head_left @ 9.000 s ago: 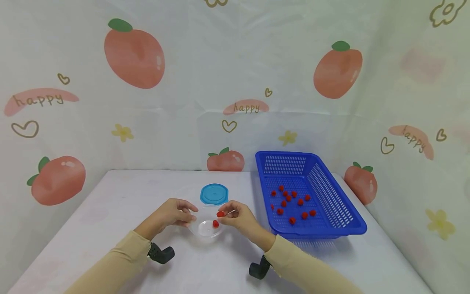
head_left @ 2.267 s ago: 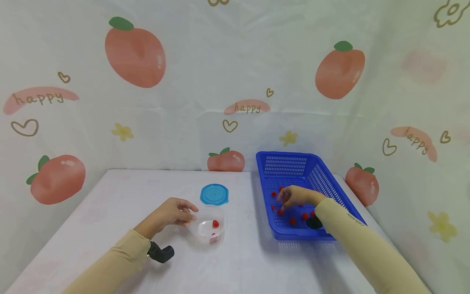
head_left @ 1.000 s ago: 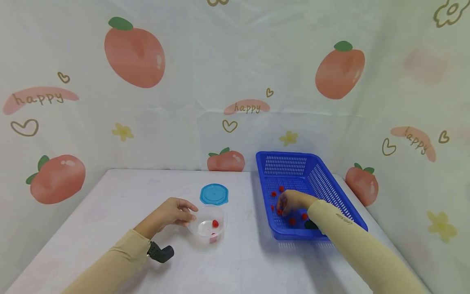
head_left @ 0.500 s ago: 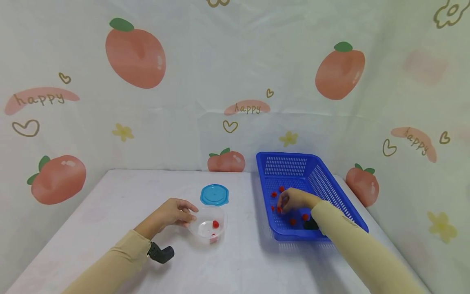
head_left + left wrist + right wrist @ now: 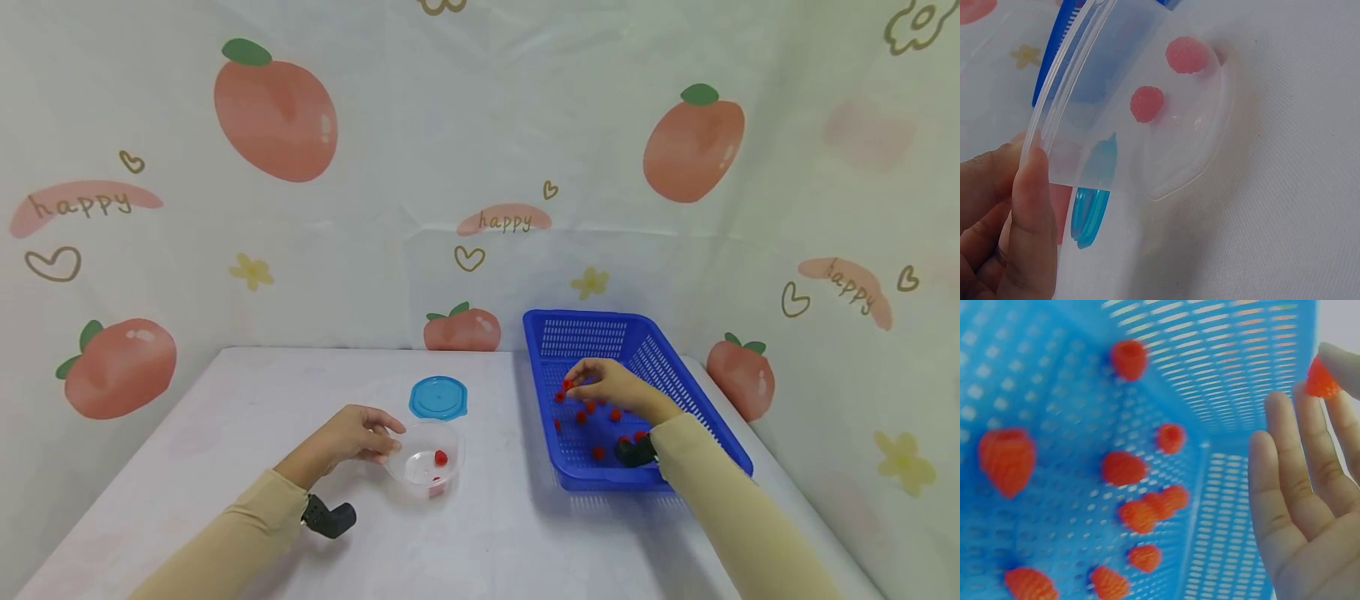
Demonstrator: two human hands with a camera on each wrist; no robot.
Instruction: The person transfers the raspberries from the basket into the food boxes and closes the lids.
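My left hand (image 5: 352, 435) pinches the rim of a clear plastic tub (image 5: 412, 473) at the middle of the table. Through the tub's wall in the left wrist view, two raspberries show, one raspberry (image 5: 1147, 104) nearer the rim and another raspberry (image 5: 1186, 55) by the base. Over the blue basket, my right hand (image 5: 611, 387) pinches a single raspberry (image 5: 1322, 380) between thumb and fingertips; its other fingers are extended. Several raspberries lie scattered on the basket floor below, such as one raspberry (image 5: 1007, 461) in the right wrist view.
The blue basket (image 5: 654, 477) with slotted walls stands on the right side of the table. A blue lid (image 5: 438, 397) lies flat behind the tub. The white table (image 5: 247, 400) meets a printed cloth backdrop (image 5: 360, 283) at the back.
From low in the basket, my right hand has risen with a raspberry in its fingertips. Earlier it let a raspberry go into the tub. The left hand stays on the tub's rim.
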